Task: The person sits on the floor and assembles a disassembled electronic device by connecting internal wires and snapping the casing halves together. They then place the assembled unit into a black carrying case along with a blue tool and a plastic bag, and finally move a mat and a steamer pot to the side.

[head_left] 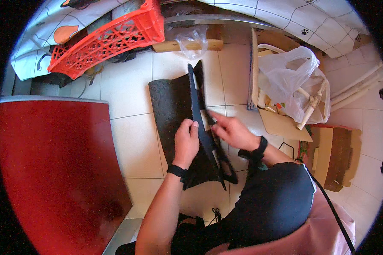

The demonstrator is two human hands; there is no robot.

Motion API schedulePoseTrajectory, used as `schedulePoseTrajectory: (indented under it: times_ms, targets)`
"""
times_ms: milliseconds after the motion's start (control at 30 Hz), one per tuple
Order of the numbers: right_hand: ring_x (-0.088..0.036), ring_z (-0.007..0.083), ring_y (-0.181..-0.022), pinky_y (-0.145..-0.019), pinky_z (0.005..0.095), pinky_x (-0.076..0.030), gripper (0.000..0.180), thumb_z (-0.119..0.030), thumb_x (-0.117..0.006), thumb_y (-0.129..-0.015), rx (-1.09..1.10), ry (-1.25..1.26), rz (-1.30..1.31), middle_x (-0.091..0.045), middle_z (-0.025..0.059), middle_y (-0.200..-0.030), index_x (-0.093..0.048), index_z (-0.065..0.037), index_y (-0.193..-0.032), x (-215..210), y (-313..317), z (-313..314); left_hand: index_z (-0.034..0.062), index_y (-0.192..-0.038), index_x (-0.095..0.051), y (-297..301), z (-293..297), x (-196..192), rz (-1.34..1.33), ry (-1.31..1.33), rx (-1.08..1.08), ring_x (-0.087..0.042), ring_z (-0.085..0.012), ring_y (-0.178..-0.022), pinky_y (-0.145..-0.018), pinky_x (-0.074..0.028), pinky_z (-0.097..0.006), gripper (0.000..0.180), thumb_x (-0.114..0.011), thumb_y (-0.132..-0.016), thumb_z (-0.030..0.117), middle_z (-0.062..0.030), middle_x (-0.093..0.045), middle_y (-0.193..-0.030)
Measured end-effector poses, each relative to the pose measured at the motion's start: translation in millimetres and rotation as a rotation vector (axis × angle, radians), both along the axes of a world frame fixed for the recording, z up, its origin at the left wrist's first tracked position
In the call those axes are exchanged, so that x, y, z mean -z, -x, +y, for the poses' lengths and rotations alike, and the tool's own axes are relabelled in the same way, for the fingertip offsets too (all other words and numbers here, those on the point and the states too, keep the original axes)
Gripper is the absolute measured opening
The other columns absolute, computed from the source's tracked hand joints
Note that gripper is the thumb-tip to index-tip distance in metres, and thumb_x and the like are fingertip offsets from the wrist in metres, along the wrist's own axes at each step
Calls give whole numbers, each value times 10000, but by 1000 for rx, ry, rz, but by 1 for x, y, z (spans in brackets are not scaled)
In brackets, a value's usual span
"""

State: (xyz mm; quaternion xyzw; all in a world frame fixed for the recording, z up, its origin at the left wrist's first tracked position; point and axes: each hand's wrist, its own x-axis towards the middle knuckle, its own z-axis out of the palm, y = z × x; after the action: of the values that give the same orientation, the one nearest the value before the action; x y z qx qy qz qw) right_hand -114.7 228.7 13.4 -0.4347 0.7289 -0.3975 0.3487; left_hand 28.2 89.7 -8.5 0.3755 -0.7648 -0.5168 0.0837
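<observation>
A dark, flat, sheet-like piece, which looks like a mat (171,104), is spread over the floor tiles in front of me. Along its right side, narrow black edges stand up toward me with a pale gap between them. My left hand (186,143) is closed around the nearer upright edge, thumb on top. On the other side, my right hand (230,129) has its fingers bent against the outer black edge, gripping it. The fingertips of the right hand are partly hidden and slightly blurred. Both wrists wear black bands.
A red cabinet or panel (59,157) stands at the left. Above it sits an orange-red plastic crate (115,40). On the right are a white plastic bag (285,76) with pale pipe pieces and an open cardboard box (336,157). My knee fills the lower right.
</observation>
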Motion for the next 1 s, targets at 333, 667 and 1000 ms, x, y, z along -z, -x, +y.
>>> schedulePoseTrajectory:
  times_ms: [333, 667, 1000]
  targets:
    - [-630, 247, -912, -872, 353, -510, 631, -166, -542, -989, -173, 22, -407, -625, 142, -1050, -297, -35, -1555, 58, -23, -12, -3, -1051, -559, -37, -10, 34, 32, -394, -100, -549, -122, -841, -773, -468, -293, 180, -652, -987, 137, -15, -584, -906]
    - [-654, 214, -979, -855, 331, -534, 780, -413, -756, -909, 56, -141, -501, -631, 174, -1197, -429, 51, -1443, 105, -33, -38, -5, -975, -656, -89, -84, 77, -192, -276, -345, -601, -185, -896, -816, -492, -310, 191, -772, -885, 117, -81, -619, -981]
    - [-625, 171, -1062, -953, 335, -511, 549, -83, -780, -844, 47, 107, -904, -662, 84, -1190, -537, -3, -1331, 138, -40, -57, 34, -1523, -328, -95, -106, 21, -262, -941, -61, -484, -280, -1339, -1060, -423, -433, 775, -761, -894, 167, -128, -485, -1480]
